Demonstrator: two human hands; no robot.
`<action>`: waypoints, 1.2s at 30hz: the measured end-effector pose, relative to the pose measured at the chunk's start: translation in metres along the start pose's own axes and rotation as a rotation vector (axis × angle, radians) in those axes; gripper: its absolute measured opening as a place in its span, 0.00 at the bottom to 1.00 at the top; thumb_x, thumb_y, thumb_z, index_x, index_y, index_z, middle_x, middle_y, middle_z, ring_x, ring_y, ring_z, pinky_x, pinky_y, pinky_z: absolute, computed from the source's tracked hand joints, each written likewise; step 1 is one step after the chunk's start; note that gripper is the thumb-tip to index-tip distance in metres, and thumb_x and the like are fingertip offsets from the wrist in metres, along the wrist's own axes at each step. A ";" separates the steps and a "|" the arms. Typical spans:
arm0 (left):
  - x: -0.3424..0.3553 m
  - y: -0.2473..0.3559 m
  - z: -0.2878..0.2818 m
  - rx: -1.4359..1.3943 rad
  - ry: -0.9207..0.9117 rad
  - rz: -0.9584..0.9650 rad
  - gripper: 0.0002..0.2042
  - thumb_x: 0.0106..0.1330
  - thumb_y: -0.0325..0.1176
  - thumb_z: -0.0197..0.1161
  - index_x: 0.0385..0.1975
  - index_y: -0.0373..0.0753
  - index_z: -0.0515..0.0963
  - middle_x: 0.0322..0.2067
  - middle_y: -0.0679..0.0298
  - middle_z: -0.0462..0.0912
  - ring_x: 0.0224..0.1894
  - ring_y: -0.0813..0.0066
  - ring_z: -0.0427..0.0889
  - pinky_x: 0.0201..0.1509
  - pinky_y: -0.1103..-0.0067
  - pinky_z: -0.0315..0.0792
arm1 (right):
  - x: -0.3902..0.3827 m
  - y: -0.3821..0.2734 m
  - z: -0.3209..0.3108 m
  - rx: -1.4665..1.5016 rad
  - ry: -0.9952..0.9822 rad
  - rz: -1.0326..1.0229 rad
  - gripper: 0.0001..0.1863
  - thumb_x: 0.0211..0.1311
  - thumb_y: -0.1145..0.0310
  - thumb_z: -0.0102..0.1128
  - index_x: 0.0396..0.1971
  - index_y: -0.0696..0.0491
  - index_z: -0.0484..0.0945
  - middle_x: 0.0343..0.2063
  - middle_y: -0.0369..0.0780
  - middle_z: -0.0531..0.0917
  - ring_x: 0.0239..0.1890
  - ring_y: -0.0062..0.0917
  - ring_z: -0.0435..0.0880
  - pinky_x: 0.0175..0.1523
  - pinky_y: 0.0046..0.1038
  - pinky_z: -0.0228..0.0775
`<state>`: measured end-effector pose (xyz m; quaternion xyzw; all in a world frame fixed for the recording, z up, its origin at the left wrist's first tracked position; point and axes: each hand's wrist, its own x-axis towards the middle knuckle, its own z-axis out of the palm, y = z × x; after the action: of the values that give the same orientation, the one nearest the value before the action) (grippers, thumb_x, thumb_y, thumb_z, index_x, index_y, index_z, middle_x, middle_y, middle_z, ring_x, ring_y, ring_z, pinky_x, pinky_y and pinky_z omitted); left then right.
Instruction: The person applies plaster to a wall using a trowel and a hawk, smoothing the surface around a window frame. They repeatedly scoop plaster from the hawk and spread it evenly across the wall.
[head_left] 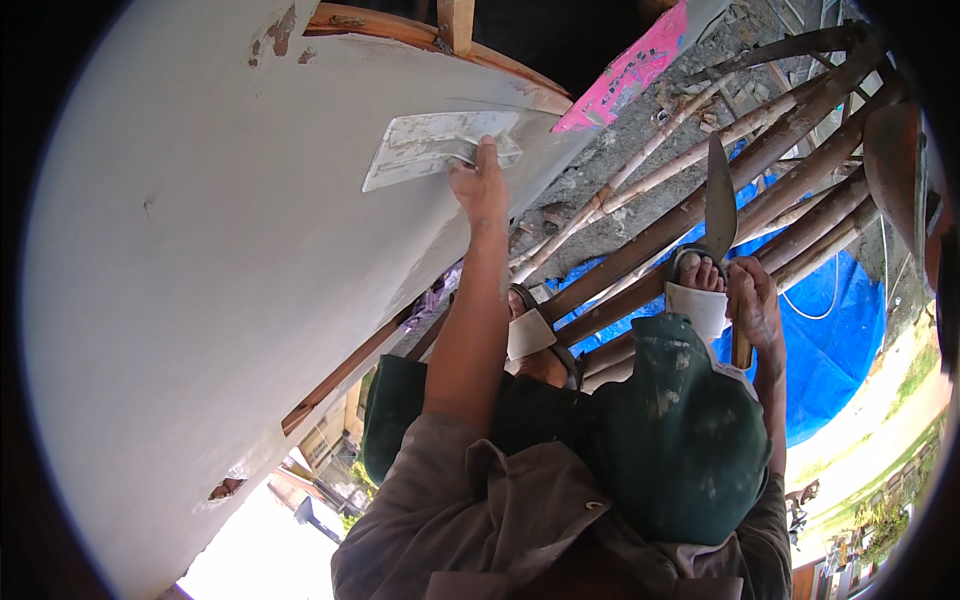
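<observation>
My left hand [478,180] grips a flat plastering trowel [410,150], whose plaster-smeared plate lies against the pale grey-white plastered wall [200,230], near the wall's upper edge by a pink printed strip [625,70]. My right hand [752,300] is closed round the handle of a pointed trowel [720,195], its long grey blade standing up beside my sandalled right foot [700,275]. The handle shows below my fingers.
I am perched on several wooden poles [620,290] high up. A blue tarp [830,350] and grey rubble [700,105] lie below them. Wooden framing [455,20] borders a dark opening above the wall. My left sandal [530,340] rests among the poles.
</observation>
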<state>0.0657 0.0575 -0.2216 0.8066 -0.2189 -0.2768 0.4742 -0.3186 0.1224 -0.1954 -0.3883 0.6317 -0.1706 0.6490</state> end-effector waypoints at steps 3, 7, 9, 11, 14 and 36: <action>0.002 -0.005 0.003 -0.009 -0.028 -0.011 0.20 0.65 0.34 0.63 0.48 0.22 0.72 0.44 0.50 0.81 0.45 0.66 0.80 0.52 0.74 0.71 | 0.000 0.005 -0.003 0.001 0.025 0.003 0.17 0.70 0.59 0.48 0.38 0.60 0.76 0.16 0.35 0.72 0.14 0.17 0.70 0.20 0.23 0.63; 0.011 -0.018 0.007 0.044 -0.018 -0.037 0.21 0.65 0.34 0.63 0.51 0.23 0.70 0.46 0.50 0.80 0.47 0.65 0.79 0.53 0.74 0.70 | -0.002 0.008 -0.004 0.015 0.030 0.012 0.18 0.70 0.59 0.48 0.38 0.61 0.76 0.17 0.36 0.73 0.14 0.17 0.70 0.20 0.23 0.63; 0.014 -0.024 0.008 0.054 -0.026 -0.047 0.21 0.65 0.34 0.63 0.51 0.24 0.70 0.46 0.49 0.79 0.47 0.65 0.79 0.53 0.74 0.70 | -0.001 0.010 -0.003 0.012 0.023 -0.003 0.18 0.70 0.59 0.48 0.39 0.61 0.76 0.18 0.36 0.73 0.14 0.17 0.71 0.20 0.23 0.63; 0.017 -0.028 0.008 0.053 -0.037 -0.054 0.22 0.65 0.34 0.63 0.51 0.24 0.69 0.47 0.49 0.79 0.47 0.64 0.79 0.53 0.73 0.70 | -0.002 0.010 -0.003 0.005 0.018 0.002 0.18 0.70 0.59 0.48 0.39 0.62 0.76 0.18 0.37 0.74 0.15 0.17 0.71 0.20 0.23 0.64; 0.016 -0.031 0.012 0.053 -0.019 -0.026 0.22 0.66 0.34 0.63 0.51 0.23 0.68 0.47 0.49 0.79 0.47 0.64 0.79 0.53 0.73 0.71 | -0.002 0.009 -0.002 -0.011 0.016 0.021 0.19 0.70 0.59 0.48 0.39 0.62 0.76 0.19 0.37 0.75 0.15 0.18 0.71 0.20 0.23 0.64; 0.007 -0.018 0.013 0.121 0.038 0.105 0.23 0.64 0.35 0.64 0.50 0.21 0.69 0.44 0.45 0.81 0.46 0.57 0.81 0.53 0.70 0.72 | -0.002 0.002 0.001 -0.050 0.010 0.026 0.17 0.71 0.57 0.51 0.38 0.59 0.76 0.17 0.34 0.72 0.16 0.16 0.72 0.21 0.22 0.65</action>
<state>0.0641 0.0526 -0.2449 0.8264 -0.2681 -0.2224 0.4425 -0.3185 0.1258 -0.1954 -0.3950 0.6439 -0.1482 0.6382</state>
